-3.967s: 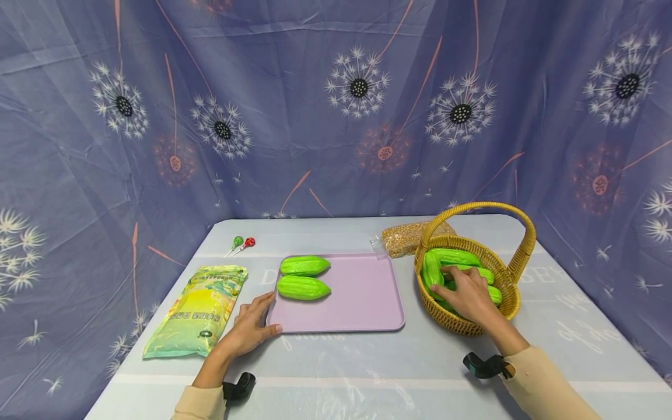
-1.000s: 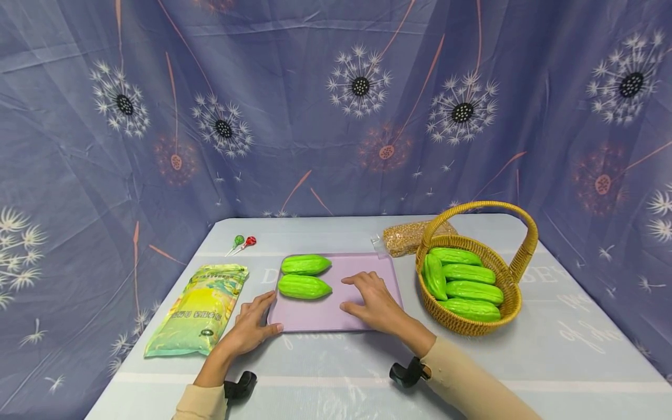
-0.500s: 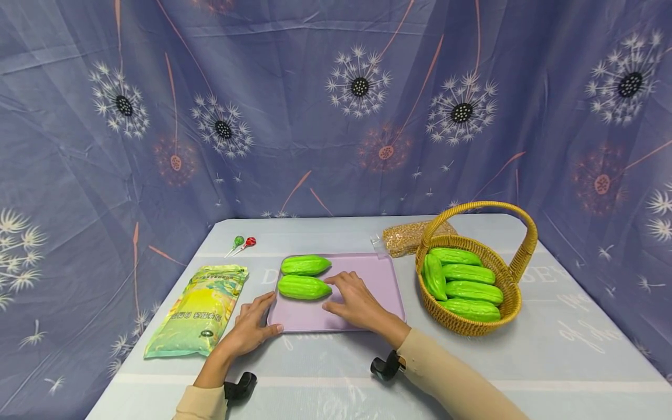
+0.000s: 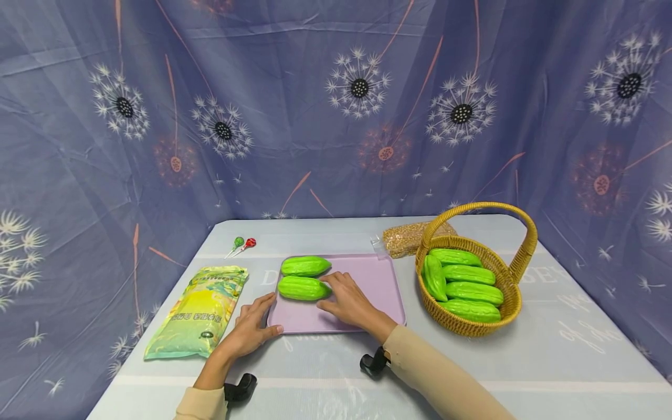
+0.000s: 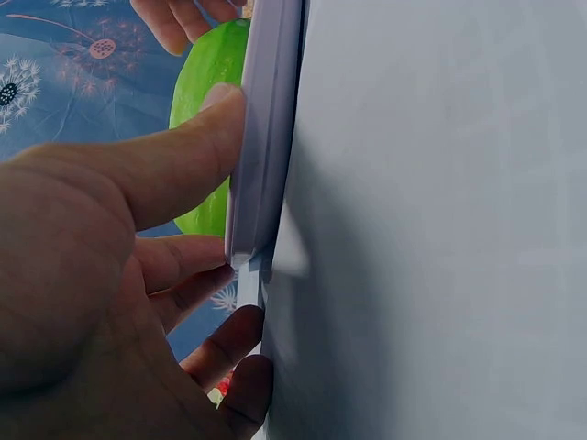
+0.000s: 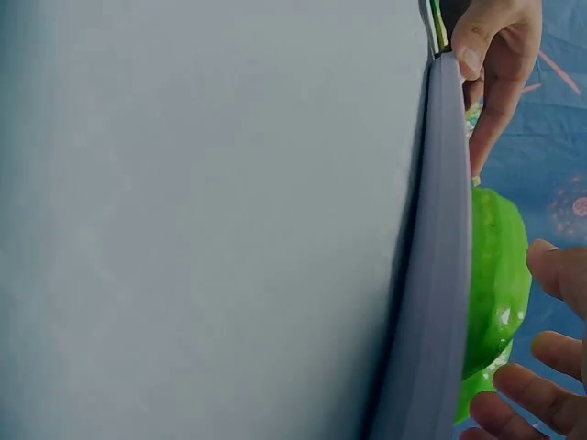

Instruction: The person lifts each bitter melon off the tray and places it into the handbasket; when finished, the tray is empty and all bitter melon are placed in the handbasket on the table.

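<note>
On the left half of a lilac tray (image 4: 370,271) lie two green bitter melons, a rear one (image 4: 304,266) and a front one (image 4: 299,288). My left hand (image 4: 249,328) touches the tray's near left corner. In the left wrist view its thumb (image 5: 197,147) rests on the rim and the fingers spread along the side. My right hand (image 4: 347,300) hovers over the tray at the front melon's right end, thumb and fingers spread. The right wrist view shows a melon (image 6: 497,275) beside these fingers; whether they touch it, I cannot tell.
A wicker basket (image 4: 448,325) with a tall handle stands right of the tray, holding several bitter melons (image 4: 472,291). Behind it lies a bag of grain (image 4: 404,240). A yellow-green packet (image 4: 196,315) and two lollipops (image 4: 244,245) lie at left. A patterned curtain closes the back.
My right hand has left the melons in the basket and come left over the tray, up to the front melon's end. A melon in the basket settled lower. My left hand stayed.
</note>
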